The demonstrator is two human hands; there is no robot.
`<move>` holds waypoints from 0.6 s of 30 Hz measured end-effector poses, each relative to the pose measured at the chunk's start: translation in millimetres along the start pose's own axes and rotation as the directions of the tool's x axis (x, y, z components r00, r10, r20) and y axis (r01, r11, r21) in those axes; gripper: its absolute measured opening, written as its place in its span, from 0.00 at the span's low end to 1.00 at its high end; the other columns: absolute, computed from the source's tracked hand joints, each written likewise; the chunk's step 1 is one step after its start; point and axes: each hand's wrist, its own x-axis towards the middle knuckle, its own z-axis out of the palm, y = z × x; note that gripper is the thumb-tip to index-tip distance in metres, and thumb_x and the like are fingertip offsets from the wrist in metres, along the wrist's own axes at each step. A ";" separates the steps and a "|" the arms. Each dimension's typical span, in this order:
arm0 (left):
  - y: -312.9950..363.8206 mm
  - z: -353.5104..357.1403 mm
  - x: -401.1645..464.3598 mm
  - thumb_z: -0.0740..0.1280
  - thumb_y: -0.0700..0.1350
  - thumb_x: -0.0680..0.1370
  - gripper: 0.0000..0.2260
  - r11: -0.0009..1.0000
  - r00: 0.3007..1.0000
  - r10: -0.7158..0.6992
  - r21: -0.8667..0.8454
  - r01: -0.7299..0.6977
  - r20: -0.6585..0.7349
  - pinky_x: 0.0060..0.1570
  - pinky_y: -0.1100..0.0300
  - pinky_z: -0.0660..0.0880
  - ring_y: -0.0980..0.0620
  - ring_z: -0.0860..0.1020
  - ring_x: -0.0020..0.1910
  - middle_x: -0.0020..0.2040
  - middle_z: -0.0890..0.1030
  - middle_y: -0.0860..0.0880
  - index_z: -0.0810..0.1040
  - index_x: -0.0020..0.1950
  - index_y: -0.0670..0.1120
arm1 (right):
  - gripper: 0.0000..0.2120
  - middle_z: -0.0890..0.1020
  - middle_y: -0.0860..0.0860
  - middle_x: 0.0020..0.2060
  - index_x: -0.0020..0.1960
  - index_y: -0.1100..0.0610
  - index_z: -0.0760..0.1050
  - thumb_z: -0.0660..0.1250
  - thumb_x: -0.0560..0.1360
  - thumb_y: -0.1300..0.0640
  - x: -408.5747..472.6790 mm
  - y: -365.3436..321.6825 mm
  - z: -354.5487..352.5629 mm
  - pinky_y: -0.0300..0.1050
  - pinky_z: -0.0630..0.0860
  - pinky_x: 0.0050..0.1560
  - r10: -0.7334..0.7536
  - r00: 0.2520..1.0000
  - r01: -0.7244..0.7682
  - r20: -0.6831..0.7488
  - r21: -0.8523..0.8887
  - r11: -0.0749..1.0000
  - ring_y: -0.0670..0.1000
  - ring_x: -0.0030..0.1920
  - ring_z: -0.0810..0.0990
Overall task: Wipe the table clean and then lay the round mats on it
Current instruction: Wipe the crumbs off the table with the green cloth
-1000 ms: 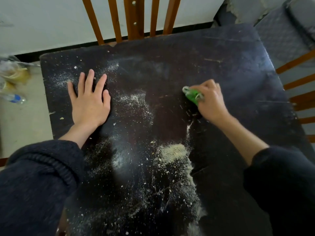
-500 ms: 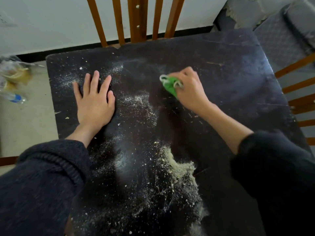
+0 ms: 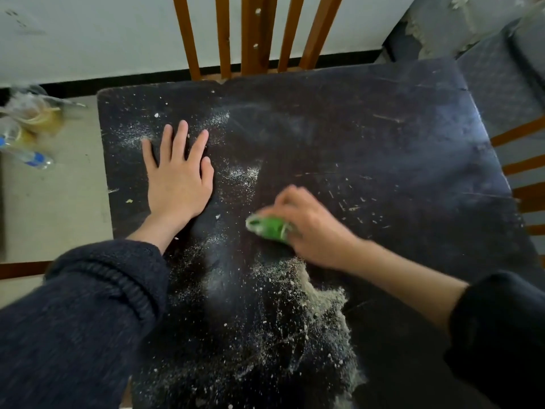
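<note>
Green and a bit blurry, the cloth [image 3: 269, 228] sits low on the dark surface [image 3: 368, 137], near the middle. The right hand [image 3: 312, 228] has its fingers curled round the cloth and presses it down on the top. The cloth pokes out on the left side of that hand.

Just below the cloth lies a heap of pale crumbs [image 3: 321, 302]. More crumbs and white dust spread down toward the near edge. A thin patch of dust [image 3: 243, 174] lies between the two hands, and another patch [image 3: 132, 135] lies by the far left corner.

The left hand [image 3: 180, 178] lies flat on the surface, palm down, fingers straight and a little spread. It holds nothing. It is off to the left of the cloth and apart from it. Both arms wear dark sleeves [image 3: 88, 314].

The far right part of the surface looks mostly bare, with some scratches.

Behind the far edge stands a wooden chair back [image 3: 256, 33] with slats. More wooden slats [image 3: 525, 166] show at the right edge. On the floor to the left lie blurry plastic bottles [image 3: 32, 125].
</note>
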 end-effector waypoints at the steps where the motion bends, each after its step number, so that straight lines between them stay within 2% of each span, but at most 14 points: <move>1: 0.2 0.2 -0.3 0.50 0.51 0.80 0.21 1.000 1.000 0.006 -0.015 -0.006 -0.011 0.71 0.38 0.45 0.42 0.53 0.75 0.76 0.58 0.43 0.60 0.74 0.51 | 0.17 0.72 0.52 0.48 0.59 0.57 0.76 0.63 0.71 0.67 21.4 7.4 -10.3 0.40 0.68 0.49 0.030 0.995 -0.032 -0.090 -0.019 0.999 0.51 0.49 0.68; 4: 0.5 1.0 -0.9 0.50 0.51 0.80 0.21 0.999 0.999 0.021 -0.029 -0.022 -0.033 0.71 0.38 0.46 0.42 0.54 0.75 0.75 0.59 0.43 0.62 0.73 0.50 | 0.14 0.72 0.56 0.53 0.60 0.57 0.74 0.64 0.75 0.60 91.0 37.8 -33.4 0.46 0.69 0.54 0.156 0.953 -0.187 -0.259 -0.101 0.977 0.54 0.51 0.68; 6: -0.9 1.2 -0.7 0.50 0.51 0.80 0.21 1.000 0.999 0.015 -0.022 -0.016 -0.030 0.71 0.38 0.45 0.43 0.54 0.75 0.75 0.59 0.43 0.62 0.73 0.50 | 0.15 0.70 0.56 0.55 0.62 0.56 0.72 0.63 0.76 0.58 122.1 50.2 -34.6 0.45 0.68 0.56 0.252 0.929 -0.289 -0.270 -0.109 0.951 0.56 0.54 0.68; 7: -0.6 0.9 -0.7 0.49 0.51 0.80 0.21 1.000 1.000 0.012 -0.020 -0.012 -0.028 0.71 0.38 0.45 0.43 0.53 0.75 0.75 0.59 0.43 0.61 0.73 0.51 | 0.15 0.70 0.56 0.55 0.62 0.55 0.72 0.63 0.76 0.59 129.0 50.6 -31.9 0.45 0.67 0.55 0.256 0.931 -0.296 -0.262 -0.128 0.947 0.56 0.55 0.68; 9: -1.5 0.6 0.3 0.49 0.51 0.80 0.21 1.000 1.000 0.017 -0.018 -0.017 -0.026 0.71 0.38 0.45 0.43 0.53 0.75 0.75 0.59 0.43 0.61 0.73 0.51 | 0.17 0.70 0.57 0.54 0.62 0.54 0.74 0.61 0.74 0.64 129.0 40.2 -20.6 0.45 0.67 0.53 0.177 0.962 -0.214 -0.210 -0.168 0.962 0.57 0.53 0.67; 11: -2.1 0.4 1.4 0.49 0.51 0.80 0.21 1.000 1.000 0.017 -0.021 -0.017 -0.020 0.71 0.39 0.44 0.43 0.53 0.75 0.76 0.58 0.43 0.61 0.74 0.51 | 0.21 0.72 0.58 0.52 0.60 0.55 0.75 0.58 0.71 0.69 108.1 22.2 -2.9 0.46 0.68 0.52 0.001 0.994 -0.026 -0.114 -0.218 0.976 0.56 0.50 0.68; 13: -1.2 -0.1 1.6 0.49 0.50 0.80 0.21 1.000 1.000 0.000 -0.024 0.000 -0.001 0.71 0.39 0.44 0.43 0.52 0.75 0.76 0.57 0.44 0.60 0.74 0.51 | 0.22 0.74 0.58 0.51 0.58 0.56 0.77 0.58 0.69 0.72 69.6 4.2 11.8 0.43 0.69 0.49 -0.104 0.995 0.100 -0.010 -0.198 0.975 0.53 0.48 0.68; 16: -0.1 -0.5 1.1 0.49 0.50 0.80 0.21 1.000 1.000 -0.003 -0.008 0.003 0.000 0.72 0.39 0.44 0.43 0.52 0.75 0.76 0.57 0.44 0.60 0.74 0.52 | 0.23 0.75 0.56 0.49 0.58 0.56 0.77 0.61 0.68 0.74 7.6 -11.7 22.7 0.39 0.69 0.47 -0.161 0.966 0.175 0.202 -0.053 0.983 0.50 0.48 0.68; 18: 0.6 -0.8 0.7 0.48 0.51 0.80 0.21 1.000 1.000 -0.001 -0.003 0.001 0.002 0.72 0.39 0.44 0.43 0.52 0.75 0.76 0.57 0.44 0.60 0.74 0.52 | 0.21 0.75 0.53 0.49 0.58 0.56 0.77 0.64 0.69 0.72 -13.2 -10.6 14.0 0.37 0.70 0.49 -0.141 0.956 0.133 0.257 0.046 0.990 0.50 0.50 0.70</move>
